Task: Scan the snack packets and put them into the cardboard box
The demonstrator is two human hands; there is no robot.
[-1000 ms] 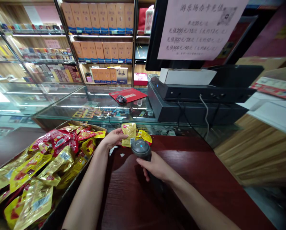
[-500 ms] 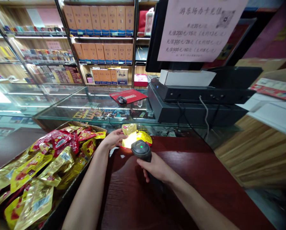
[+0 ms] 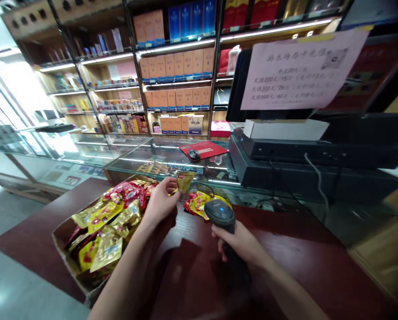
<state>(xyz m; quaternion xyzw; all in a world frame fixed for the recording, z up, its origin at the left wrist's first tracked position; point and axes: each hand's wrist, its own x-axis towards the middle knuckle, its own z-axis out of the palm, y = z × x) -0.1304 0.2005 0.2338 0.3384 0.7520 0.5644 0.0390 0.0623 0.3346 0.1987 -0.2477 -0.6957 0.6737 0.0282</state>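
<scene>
My left hand (image 3: 164, 200) pinches a gold snack packet (image 3: 185, 182) by its left side, held up above the dark red table (image 3: 279, 249). A black barcode scanner (image 3: 220, 213) is in my right hand (image 3: 237, 242), fingers wrapped round its handle; a small blue light shows on its top. Behind the scanner lie several yellow and red snack packets (image 3: 199, 201), partly hidden by it. To the left of my left arm, an open cardboard box (image 3: 63, 255) is filled with gold, yellow and red packets (image 3: 110, 238).
Past the table stands a glass display counter (image 3: 132, 162) with a red mouse pad (image 3: 208, 150) and a computer mouse (image 3: 194, 154). A monitor (image 3: 237, 89) bearing a pink paper sign (image 3: 295, 75) rises above black equipment (image 3: 252, 164) at right. Shelves of boxed goods (image 3: 178, 66) line the back.
My left hand has lifted the gold packet away from the pile of packets. The bright scanning light is gone, and the scanner's indicator went from green to blue. The view has swung left and up.
</scene>
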